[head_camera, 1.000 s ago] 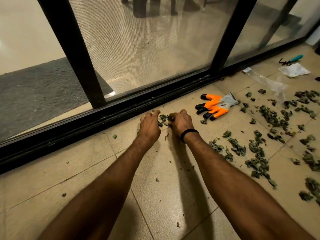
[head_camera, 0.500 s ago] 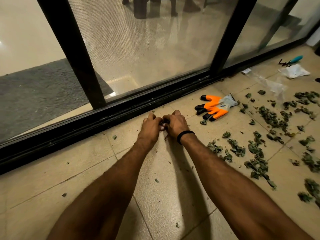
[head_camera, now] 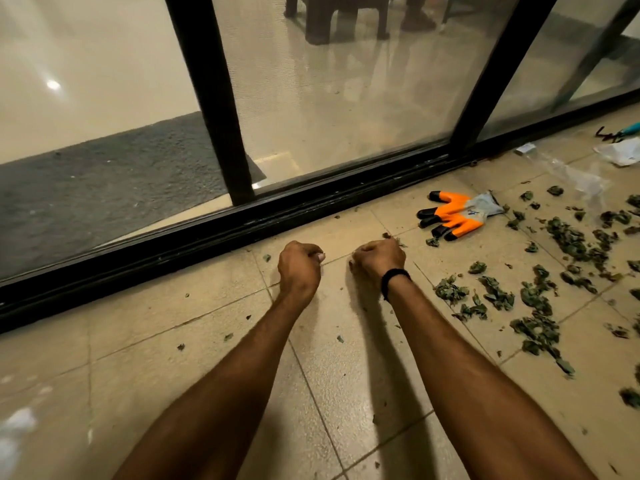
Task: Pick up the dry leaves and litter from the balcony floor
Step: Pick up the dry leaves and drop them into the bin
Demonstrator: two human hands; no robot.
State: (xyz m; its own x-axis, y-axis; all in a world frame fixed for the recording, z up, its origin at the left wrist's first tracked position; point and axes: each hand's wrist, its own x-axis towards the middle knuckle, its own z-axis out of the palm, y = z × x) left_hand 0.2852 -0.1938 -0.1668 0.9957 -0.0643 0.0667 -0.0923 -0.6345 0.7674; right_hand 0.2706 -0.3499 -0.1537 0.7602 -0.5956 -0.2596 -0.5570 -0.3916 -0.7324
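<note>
**Dry leaves (head_camera: 538,296) being cleared from floor (head_camera: 156,375)**

Dry leaves are seen strewn over the tiled floor at right, near an orange glove (head_camera: 457,216). Beside the door track (head_camera: 207,237), the left hand (head_camera: 299,268) and right hand (head_camera: 377,259) are curled into fists, probably round scooped scraps; their contents are hidden. More leaves are cut off at the frame's edge.
</note>
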